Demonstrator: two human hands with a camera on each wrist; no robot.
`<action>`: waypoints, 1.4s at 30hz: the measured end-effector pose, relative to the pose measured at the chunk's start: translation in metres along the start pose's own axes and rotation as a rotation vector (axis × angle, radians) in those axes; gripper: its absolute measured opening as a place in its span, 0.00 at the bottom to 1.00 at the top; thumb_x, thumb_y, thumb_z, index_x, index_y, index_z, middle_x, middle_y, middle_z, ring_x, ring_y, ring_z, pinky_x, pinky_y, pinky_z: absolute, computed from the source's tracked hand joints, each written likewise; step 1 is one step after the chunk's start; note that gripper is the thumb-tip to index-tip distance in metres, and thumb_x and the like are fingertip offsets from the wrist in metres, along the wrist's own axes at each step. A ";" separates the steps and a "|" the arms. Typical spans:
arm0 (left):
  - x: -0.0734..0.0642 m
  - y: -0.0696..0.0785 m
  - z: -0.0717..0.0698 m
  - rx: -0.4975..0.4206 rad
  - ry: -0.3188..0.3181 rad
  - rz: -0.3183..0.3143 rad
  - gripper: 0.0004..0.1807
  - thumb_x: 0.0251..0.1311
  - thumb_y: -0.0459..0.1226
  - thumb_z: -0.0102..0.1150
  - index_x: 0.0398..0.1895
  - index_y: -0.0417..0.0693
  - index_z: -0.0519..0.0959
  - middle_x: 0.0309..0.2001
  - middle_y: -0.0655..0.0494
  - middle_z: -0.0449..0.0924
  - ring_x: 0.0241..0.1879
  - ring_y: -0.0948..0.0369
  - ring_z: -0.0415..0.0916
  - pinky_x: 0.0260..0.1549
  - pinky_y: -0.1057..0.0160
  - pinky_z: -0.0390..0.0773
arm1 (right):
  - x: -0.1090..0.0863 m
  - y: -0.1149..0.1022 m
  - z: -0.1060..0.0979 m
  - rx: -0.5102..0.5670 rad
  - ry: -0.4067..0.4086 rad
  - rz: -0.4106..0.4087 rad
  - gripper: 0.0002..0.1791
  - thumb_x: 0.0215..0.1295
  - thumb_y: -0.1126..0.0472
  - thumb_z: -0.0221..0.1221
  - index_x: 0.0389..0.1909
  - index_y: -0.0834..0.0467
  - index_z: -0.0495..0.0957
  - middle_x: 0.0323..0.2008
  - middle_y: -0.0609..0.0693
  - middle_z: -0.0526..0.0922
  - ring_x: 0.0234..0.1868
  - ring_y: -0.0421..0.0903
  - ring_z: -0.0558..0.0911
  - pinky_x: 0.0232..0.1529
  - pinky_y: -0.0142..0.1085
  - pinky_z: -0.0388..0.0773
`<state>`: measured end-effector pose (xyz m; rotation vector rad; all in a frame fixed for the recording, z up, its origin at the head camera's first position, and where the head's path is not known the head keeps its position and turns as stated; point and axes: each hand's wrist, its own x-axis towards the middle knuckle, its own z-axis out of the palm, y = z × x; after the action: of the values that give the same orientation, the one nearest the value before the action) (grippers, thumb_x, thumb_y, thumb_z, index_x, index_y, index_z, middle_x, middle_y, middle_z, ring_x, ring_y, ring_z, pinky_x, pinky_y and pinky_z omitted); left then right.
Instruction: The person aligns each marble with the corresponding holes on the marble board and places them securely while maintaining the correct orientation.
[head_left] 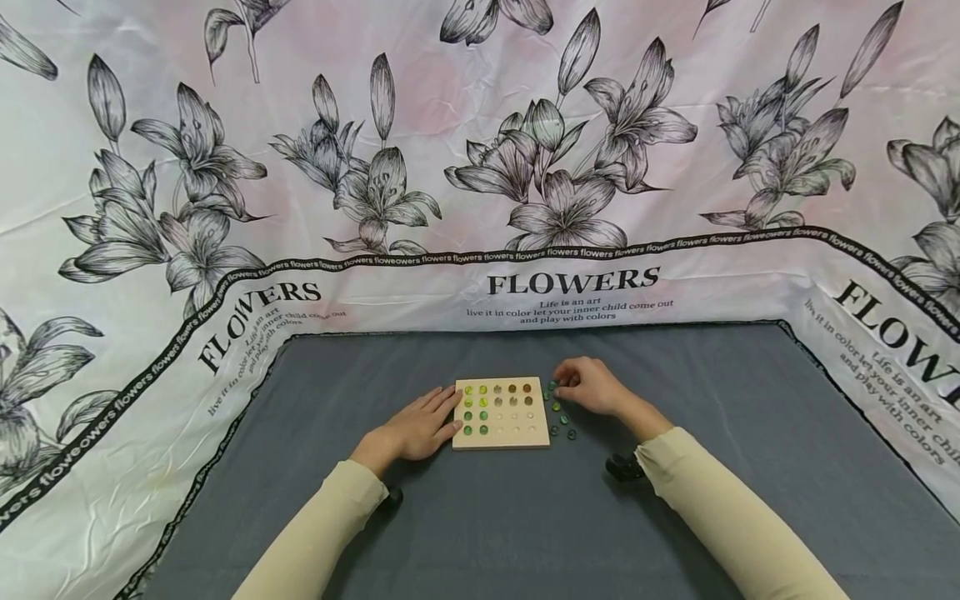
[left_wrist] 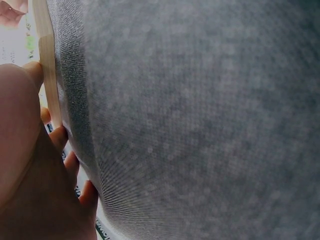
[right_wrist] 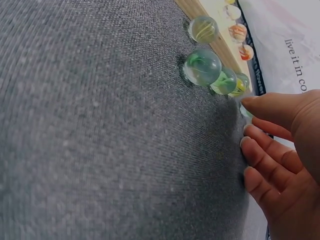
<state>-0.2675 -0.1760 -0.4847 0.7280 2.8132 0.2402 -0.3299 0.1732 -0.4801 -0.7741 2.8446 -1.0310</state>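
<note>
A pale wooden board (head_left: 513, 441) with rows of round holes lies on the cloth. Green marbles (head_left: 468, 430) and yellow-green marbles sit in its left columns, with brownish marbles (head_left: 512, 389) along the upper right rows. My left hand (head_left: 411, 428) rests at the board's left edge, fingers spread, thumb at its side. Beyond the right edge, my right hand (head_left: 591, 387) has thumb and index finger around a pale green marble (right_wrist: 245, 111), partly hidden by the thumb. Several loose marbles (right_wrist: 202, 67), clear with green or yellow swirls, lie close beside the board.
A dark grey cloth (head_left: 480, 517) covers the table. Behind and at both sides hangs a white curtain (head_left: 420, 292) printed with flowers and lettering. Dark wrist gear (head_left: 624, 468) shows under the right forearm.
</note>
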 end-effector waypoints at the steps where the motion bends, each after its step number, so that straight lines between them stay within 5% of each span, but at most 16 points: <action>1: 0.000 0.000 0.000 0.000 0.001 0.001 0.35 0.82 0.55 0.34 0.84 0.52 0.46 0.83 0.52 0.42 0.82 0.51 0.38 0.78 0.48 0.46 | 0.000 -0.001 0.000 0.000 -0.003 -0.002 0.12 0.65 0.65 0.68 0.46 0.65 0.84 0.36 0.52 0.85 0.36 0.45 0.81 0.36 0.39 0.79; 24: -0.004 0.001 0.001 -0.006 0.007 0.018 0.35 0.82 0.54 0.35 0.84 0.52 0.46 0.83 0.52 0.42 0.82 0.51 0.39 0.78 0.47 0.46 | -0.005 -0.008 0.011 -0.067 0.062 -0.001 0.07 0.66 0.64 0.68 0.42 0.62 0.85 0.33 0.51 0.84 0.33 0.45 0.80 0.36 0.43 0.79; 42: -0.009 -0.002 0.004 0.011 0.009 0.026 0.34 0.83 0.53 0.35 0.84 0.52 0.46 0.83 0.51 0.42 0.82 0.50 0.39 0.78 0.45 0.48 | -0.032 -0.020 0.010 -0.038 0.082 -0.036 0.05 0.67 0.65 0.67 0.40 0.61 0.84 0.33 0.49 0.84 0.33 0.43 0.80 0.36 0.40 0.78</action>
<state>-0.2596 -0.1817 -0.4877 0.7688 2.8169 0.2334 -0.2909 0.1690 -0.4802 -0.8071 2.9375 -1.0400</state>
